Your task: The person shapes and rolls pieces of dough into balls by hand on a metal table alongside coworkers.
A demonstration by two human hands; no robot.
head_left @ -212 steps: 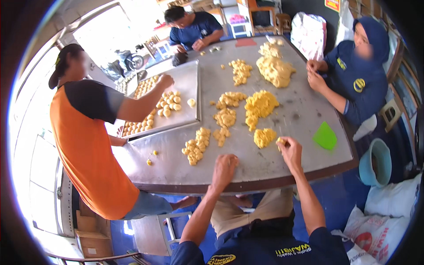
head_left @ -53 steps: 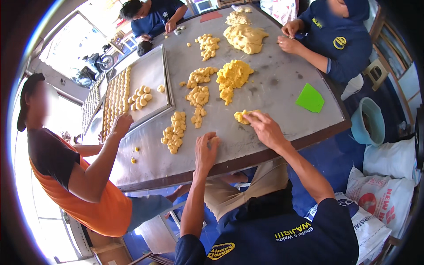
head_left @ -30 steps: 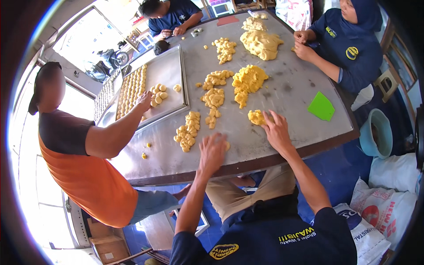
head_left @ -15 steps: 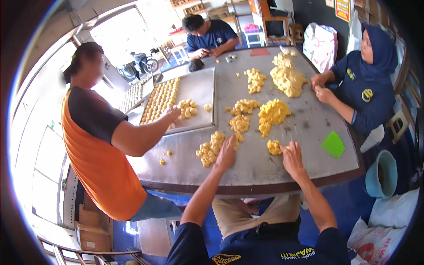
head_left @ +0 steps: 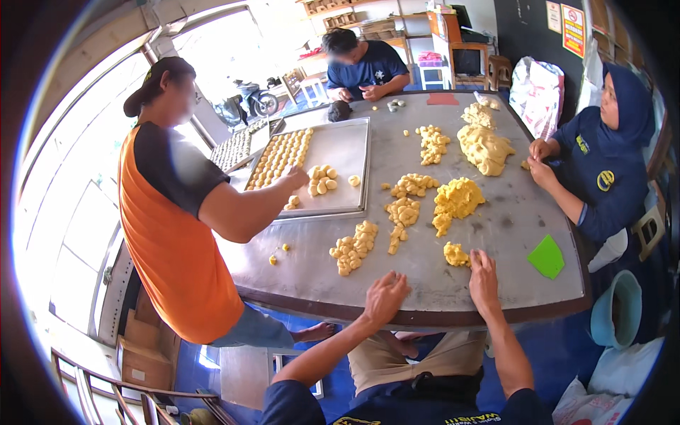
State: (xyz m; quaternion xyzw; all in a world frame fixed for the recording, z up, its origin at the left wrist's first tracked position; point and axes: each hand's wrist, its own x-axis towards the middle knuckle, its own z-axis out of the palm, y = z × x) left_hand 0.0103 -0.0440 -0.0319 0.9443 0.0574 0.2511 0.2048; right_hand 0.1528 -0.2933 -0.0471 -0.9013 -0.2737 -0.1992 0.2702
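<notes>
My left hand (head_left: 387, 297) hovers over the table's near edge, fingers curled together; what they hold, if anything, is hidden. My right hand (head_left: 484, 282) is at the right side of a small yellow crumbly lump (head_left: 455, 253), its fingertips drawn in close to it; I cannot make out what lies between them. Beyond my left hand lies a cluster of pale dough pieces (head_left: 354, 248). More dough pieces (head_left: 402, 212) sit farther back, beside a larger yellow mound (head_left: 457, 202).
A green scraper (head_left: 546, 257) lies at the right. A metal tray (head_left: 340, 149) of dough balls stands left, where a person in orange (head_left: 177, 248) works. Other people sit at the far side and right. A large dough mass (head_left: 485, 150) rests toward the back.
My left hand has pulled back from the dough pieces toward me, its fingers curling. My right hand has shifted slightly relative to the small yellow lump. The whole view has tilted.
</notes>
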